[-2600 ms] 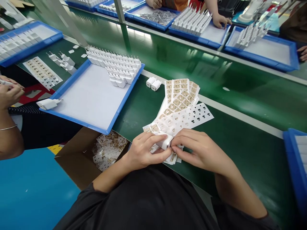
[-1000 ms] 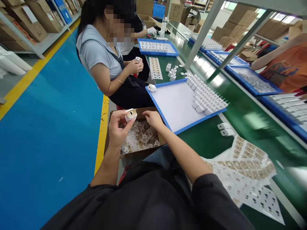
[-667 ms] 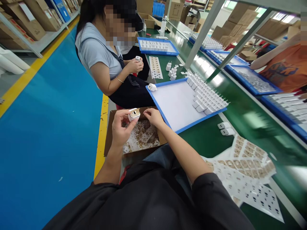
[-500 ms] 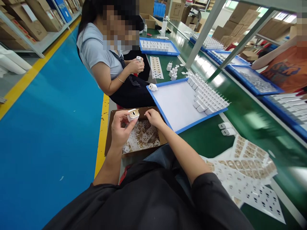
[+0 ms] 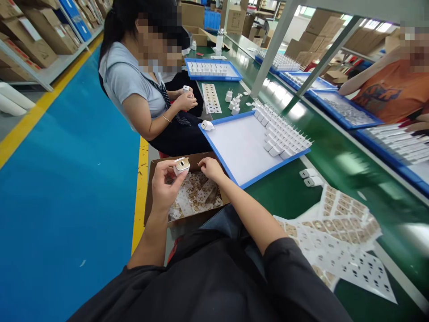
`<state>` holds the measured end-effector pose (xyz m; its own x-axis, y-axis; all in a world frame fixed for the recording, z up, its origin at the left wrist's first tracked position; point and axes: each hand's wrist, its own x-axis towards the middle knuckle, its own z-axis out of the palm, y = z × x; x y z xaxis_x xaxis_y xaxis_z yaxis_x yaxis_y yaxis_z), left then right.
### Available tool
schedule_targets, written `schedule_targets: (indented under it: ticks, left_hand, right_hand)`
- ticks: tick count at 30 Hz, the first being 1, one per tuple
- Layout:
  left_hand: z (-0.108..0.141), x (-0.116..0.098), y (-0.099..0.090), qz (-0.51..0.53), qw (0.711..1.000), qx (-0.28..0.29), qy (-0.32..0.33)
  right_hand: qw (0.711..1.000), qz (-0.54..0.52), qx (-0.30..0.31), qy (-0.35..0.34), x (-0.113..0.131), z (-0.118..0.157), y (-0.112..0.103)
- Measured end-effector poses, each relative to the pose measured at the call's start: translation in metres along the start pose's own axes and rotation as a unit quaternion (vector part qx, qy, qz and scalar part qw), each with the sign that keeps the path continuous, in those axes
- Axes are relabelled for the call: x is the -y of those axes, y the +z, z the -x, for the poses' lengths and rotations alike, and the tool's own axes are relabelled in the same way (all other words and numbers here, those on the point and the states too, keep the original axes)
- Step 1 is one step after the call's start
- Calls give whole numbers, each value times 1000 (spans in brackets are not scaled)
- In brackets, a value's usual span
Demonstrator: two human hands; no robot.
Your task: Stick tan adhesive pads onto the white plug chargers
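Observation:
Between the thumb and fingers of my left hand (image 5: 165, 184) is a white charger plug (image 5: 182, 166), its brown-filmed end with a dark slot facing up. My right hand (image 5: 212, 169) is just to the right of it, over the cardboard box (image 5: 187, 220), fingers pinched together; whatever they hold is too small to name. Scraps of white and brown sticker film (image 5: 194, 192) fill the box. Beyond my right hand, a blue-rimmed tray (image 5: 268, 172) holds rows of white plugs (image 5: 284, 134), and a single plug (image 5: 207, 125) rests on its near left corner.
Sticker sheets (image 5: 345, 246) and two plugs (image 5: 311, 177) lie on the green table (image 5: 268, 201) at right. A person in light blue (image 5: 124, 76) sits at the left of the table; another in orange (image 5: 385, 91) is across it.
The whole view has shifted slightly. Both hands keep nearly the same pose over the box, the plug still in my left hand. A hand of the person in orange now shows at the right edge.

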<state>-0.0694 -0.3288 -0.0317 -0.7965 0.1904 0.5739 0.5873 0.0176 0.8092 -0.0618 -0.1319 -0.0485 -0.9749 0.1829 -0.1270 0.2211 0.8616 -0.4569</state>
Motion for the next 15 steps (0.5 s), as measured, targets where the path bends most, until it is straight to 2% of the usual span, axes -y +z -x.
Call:
schedule_targets:
  ticks: [6,15]
  left_hand:
    - [1,-1,2,-3,1000,16,0]
    - [0,-6,4,-1,1000,21,-3]
  right_hand:
    - [999,36,12,25,3,4,2]
    - [999,25,-19,23,2,4,-4]
